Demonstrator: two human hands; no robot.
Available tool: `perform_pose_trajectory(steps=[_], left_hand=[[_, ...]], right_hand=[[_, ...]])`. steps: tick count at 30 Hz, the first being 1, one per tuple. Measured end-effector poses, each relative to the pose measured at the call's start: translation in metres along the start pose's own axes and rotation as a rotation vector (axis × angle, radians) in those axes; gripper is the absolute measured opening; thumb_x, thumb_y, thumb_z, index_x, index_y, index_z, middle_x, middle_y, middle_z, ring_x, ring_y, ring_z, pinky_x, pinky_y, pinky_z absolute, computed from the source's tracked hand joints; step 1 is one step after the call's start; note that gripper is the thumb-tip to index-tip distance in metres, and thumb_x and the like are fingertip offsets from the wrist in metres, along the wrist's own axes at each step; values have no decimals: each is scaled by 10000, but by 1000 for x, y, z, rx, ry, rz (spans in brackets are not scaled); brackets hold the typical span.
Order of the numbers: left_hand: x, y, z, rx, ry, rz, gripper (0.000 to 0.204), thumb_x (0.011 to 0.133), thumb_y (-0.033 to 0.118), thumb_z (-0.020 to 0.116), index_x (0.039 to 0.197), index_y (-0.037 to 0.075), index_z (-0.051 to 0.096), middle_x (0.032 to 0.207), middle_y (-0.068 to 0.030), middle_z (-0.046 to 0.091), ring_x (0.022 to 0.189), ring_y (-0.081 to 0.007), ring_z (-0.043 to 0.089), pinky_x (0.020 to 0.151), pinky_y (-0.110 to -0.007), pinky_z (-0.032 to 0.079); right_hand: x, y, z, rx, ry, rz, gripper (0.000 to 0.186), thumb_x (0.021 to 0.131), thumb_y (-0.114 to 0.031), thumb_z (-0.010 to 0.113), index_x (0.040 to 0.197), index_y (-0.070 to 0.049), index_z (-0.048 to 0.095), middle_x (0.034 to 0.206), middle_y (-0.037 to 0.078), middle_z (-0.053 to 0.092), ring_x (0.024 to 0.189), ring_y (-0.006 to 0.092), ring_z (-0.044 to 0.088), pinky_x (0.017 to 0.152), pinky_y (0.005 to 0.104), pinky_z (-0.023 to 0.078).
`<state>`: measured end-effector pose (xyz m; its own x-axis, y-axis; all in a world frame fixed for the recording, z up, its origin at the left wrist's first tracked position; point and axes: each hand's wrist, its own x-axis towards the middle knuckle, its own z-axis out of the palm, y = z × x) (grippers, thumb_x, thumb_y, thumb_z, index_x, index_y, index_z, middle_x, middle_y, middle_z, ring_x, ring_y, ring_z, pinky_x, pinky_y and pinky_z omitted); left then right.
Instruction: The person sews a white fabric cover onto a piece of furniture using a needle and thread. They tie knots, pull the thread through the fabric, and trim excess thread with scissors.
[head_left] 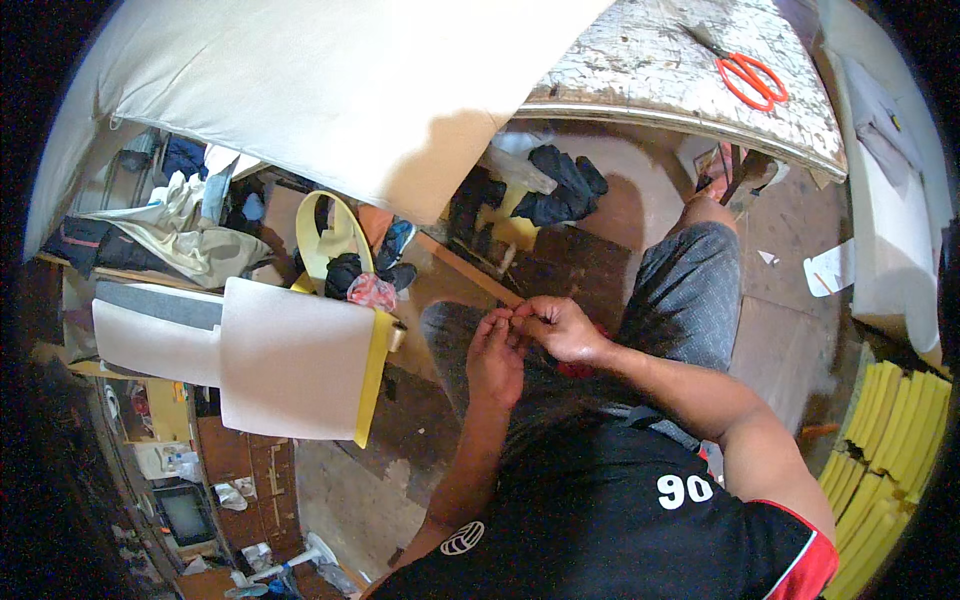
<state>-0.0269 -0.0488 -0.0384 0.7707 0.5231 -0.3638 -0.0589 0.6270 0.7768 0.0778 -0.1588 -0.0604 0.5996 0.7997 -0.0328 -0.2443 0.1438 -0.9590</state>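
Observation:
In front of my lap, my left hand (494, 362) and my right hand (562, 330) meet at the fingertips. Both are closed in a pinch, thumbs and forefingers pressed together. Whatever lies between the fingers is too small or too covered to make out. Just beyond them runs a narrow wooden bar (468, 272), low under the overhanging edge of a large white cloth (330, 90). To the left of my hands stands a pale padded panel (295, 360) with a yellow edge.
Orange-handled scissors (748, 80) lie on a worn, paint-flaked tabletop (620, 65) at the far right. Stacked yellow foam pieces (885, 440) stand at the right. Dark cloth (560, 185) and scraps lie under the table. Heaped fabric (190, 235) fills a shelf at the left.

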Motion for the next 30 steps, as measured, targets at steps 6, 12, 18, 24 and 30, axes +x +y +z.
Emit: perform_pose_trajectory(steps=[6, 12, 18, 24, 30], left_hand=[[8, 11, -2, 66, -33, 79, 328, 1030, 197, 571, 1320, 46, 544, 1343, -152, 574, 1242, -268, 561, 1072, -445, 450], [10, 10, 57, 400, -120, 142, 380, 1039, 212, 568, 1353, 0, 553, 1322, -142, 597, 1182, -234, 604, 1032, -388, 498], [15, 13, 75, 456, -138, 183, 311, 1027, 182, 572, 1259, -23, 604, 1267, -138, 625, 1124, -239, 627, 975, -400, 536], [19, 17, 78, 432, -84, 192, 232, 1001, 151, 634, 1144, -27, 678, 1090, -84, 689, 982, -159, 660, 903, -320, 560], [24, 16, 66, 374, -60, 180, 193, 996, 141, 641, 1091, -21, 686, 1046, -74, 688, 956, -147, 659, 882, -313, 562]], right_hand=[[7, 1, -34, 81, 182, -123, 124, 1010, -93, 547, 1022, -50, 663, 763, -48, 606, 645, 33, 518, 564, 221, 423], [5, -30, -43, 331, 136, -92, 114, 1027, -185, 597, 1009, -85, 649, 674, -65, 545, 511, 15, 424, 454, 201, 322], [-1, -43, -47, 243, 82, -52, 139, 1015, -167, 600, 974, -49, 659, 761, -41, 603, 664, 50, 510, 576, 232, 410], [3, -17, -50, 150, 79, -114, 119, 1001, -113, 578, 975, -32, 662, 751, -39, 609, 673, 39, 509, 582, 227, 411], [5, -22, -44, 68, 90, -168, 114, 987, -96, 583, 989, -9, 657, 835, -11, 686, 760, 54, 585, 681, 250, 484]])
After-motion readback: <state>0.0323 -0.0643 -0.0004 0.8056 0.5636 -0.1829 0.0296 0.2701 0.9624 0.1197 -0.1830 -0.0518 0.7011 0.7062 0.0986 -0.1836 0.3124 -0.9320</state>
